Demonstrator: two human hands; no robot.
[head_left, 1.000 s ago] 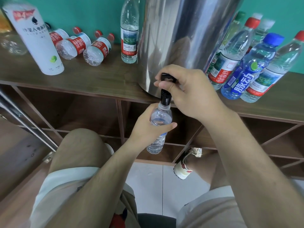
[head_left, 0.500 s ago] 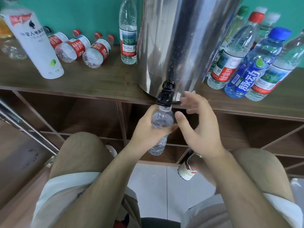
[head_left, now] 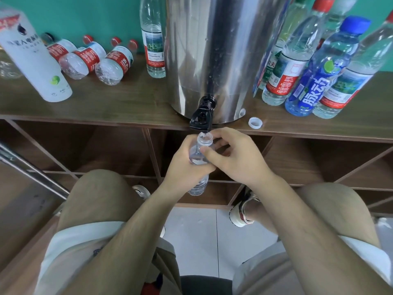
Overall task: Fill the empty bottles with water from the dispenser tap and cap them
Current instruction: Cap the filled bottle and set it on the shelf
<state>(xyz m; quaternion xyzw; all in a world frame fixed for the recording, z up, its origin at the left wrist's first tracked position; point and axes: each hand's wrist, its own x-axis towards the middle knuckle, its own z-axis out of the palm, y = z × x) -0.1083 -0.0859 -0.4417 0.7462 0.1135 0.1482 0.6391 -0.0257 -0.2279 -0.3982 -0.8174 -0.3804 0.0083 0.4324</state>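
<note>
While its open neck sits just under the black plastic tap of the shiny steel dispenser, the clear ribbed bottle is gripped by the left hand, the right hand pinching its shoulder with thumb and curled fingers

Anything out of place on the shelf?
Several small red-label bottles lie on their sides at the left of the shelf while other bottles stand. A white cap sits loose beside the dispenser; the held bottle is uncapped, so likely its own.

A white tube stands on the wooden shelf before a teal wall.
</note>
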